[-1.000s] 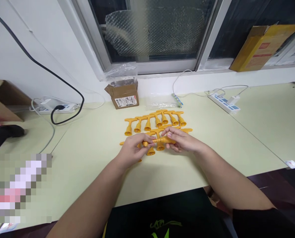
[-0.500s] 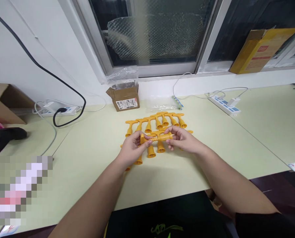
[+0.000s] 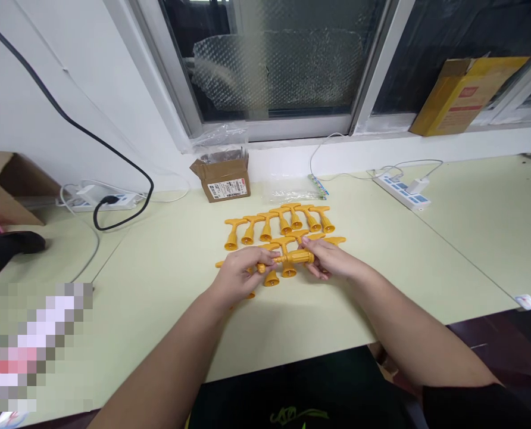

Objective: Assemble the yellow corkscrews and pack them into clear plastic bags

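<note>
Between my hands lies a yellow T-handled corkscrew (image 3: 297,256), held sideways above the table, with a short spiral shaft showing between its handle and its bell-shaped body. My left hand (image 3: 243,268) is closed around the handle end, and my right hand (image 3: 330,257) grips the wide end of the bell. Beneath and around the hands lie more yellow corkscrews of the same form. A back row of them (image 3: 265,228) lies with handles toward the window; a nearer row (image 3: 289,268) is partly hidden by my hands.
A small brown carton (image 3: 226,179) with plastic inside stands by the window, beside a clear plastic bag (image 3: 287,190). White power strips (image 3: 402,189) with cables lie on the pale table (image 3: 158,322). At left are a larger carton (image 3: 6,190) and a black object (image 3: 13,244).
The corkscrew has turned in my hands, so its crossbar now points more toward me. Both hands have come slightly lower and nearer, still gripping it.
</note>
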The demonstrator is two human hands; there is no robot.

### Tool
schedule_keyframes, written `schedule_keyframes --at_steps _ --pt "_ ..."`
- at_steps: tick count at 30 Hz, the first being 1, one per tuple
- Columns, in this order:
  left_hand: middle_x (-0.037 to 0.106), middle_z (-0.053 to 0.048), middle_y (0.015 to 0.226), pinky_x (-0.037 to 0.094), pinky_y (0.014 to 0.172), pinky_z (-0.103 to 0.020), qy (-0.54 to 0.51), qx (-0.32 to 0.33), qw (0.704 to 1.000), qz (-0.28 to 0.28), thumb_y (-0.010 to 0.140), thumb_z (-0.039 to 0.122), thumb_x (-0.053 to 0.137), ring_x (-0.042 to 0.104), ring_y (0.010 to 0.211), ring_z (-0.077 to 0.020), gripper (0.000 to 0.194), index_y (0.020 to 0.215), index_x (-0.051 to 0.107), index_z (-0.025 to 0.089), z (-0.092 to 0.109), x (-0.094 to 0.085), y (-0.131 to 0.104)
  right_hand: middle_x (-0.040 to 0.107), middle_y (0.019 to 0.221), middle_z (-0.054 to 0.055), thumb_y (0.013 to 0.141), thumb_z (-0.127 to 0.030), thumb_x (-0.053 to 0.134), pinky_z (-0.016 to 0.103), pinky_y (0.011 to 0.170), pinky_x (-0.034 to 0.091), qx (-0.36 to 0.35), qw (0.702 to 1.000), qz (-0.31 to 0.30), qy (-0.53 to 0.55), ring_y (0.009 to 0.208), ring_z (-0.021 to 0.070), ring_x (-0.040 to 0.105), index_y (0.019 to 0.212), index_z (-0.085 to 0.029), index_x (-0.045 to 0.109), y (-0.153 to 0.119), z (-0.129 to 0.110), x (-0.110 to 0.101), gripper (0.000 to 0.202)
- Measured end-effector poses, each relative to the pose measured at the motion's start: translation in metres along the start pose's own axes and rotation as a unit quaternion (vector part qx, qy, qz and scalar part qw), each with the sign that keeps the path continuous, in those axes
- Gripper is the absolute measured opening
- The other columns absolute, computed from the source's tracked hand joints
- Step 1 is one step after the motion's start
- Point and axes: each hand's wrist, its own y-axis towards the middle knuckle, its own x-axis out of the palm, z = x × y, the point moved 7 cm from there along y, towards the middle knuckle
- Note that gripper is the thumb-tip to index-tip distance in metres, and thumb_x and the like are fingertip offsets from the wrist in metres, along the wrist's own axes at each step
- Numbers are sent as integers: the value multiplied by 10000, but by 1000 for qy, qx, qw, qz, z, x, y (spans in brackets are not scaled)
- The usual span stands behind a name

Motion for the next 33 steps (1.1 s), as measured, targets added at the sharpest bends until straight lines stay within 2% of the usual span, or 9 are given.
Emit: schedule_keyframes --at_steps 3,7,13,19,21,24,26,28,33 --pt "811 -46 954 645 853 -348 -13 -15 1000 18 924 160 687 791 996 -235 67 885 693 214 -4 -1 -1 673 586 3 974 -785 364 212 350 329 -1 998 -19 61 384 122 528 1060 -206 585 0 0 3 626" --pt "809 -60 977 643 873 -377 -19 -49 998 43 922 193 708 789 981 -242 44 889 686 213 -12 -4 -3 753 781 42 991 -738 389 194 345 358 -18 993 -8 114 464 145 614 1328 -258 448 -2 -7 -1 590" --pt "801 -69 1000 621 944 -390 -61 -98 990 78 912 242 748 776 1027 -243 72 881 690 212 -22 -10 -5 690 803 12 1000 -674 451 184 321 368 -54 983 51 165 497 143 615 1293 -277 458 -4 -20 -18 494" --pt "796 -80 1000 596 978 -414 -92 -143 981 97 899 290 772 757 1065 -256 122 869 685 209 -30 -13 -6 662 900 19 1006 -632 470 196 312 368 -76 982 62 164 516 135 611 1298 -286 479 -3 -16 -25 453" --pt "798 -83 1017 594 973 -414 -107 -160 977 95 889 312 788 749 1074 -256 143 883 688 210 -31 -11 -6 659 1066 42 945 -539 653 216 389 464 -120 984 61 116 633 139 656 1319 -301 500 -6 -21 -23 469" --pt "800 -90 1050 608 929 -415 -156 -197 964 83 873 354 808 754 1038 -254 196 917 686 208 -33 -4 -7 610 1303 74 831 -360 833 273 657 602 -208 975 66 51 901 163 686 1273 -289 577 -12 -32 -18 516" --pt "801 -96 1062 627 863 -417 -199 -220 952 71 868 380 812 766 965 -252 233 938 672 207 -36 1 -8 666 1192 68 840 -356 830 287 729 598 -227 970 66 47 908 165 688 1203 -257 620 -13 -35 -15 430" --pt "801 -98 1058 632 843 -423 -215 -214 951 62 870 379 810 770 952 -258 234 938 665 209 -36 3 -7 701 941 31 857 -413 812 281 679 584 -205 975 66 59 767 154 695 1150 -227 639 -9 -31 -13 388" --pt "792 -84 994 593 952 -433 -103 -101 989 31 919 279 750 755 1040 -259 108 852 701 209 -21 1 -4 688 657 23 902 -715 625 254 442 516 -73 995 41 58 465 140 627 873 -191 595 3 -11 -7 525"
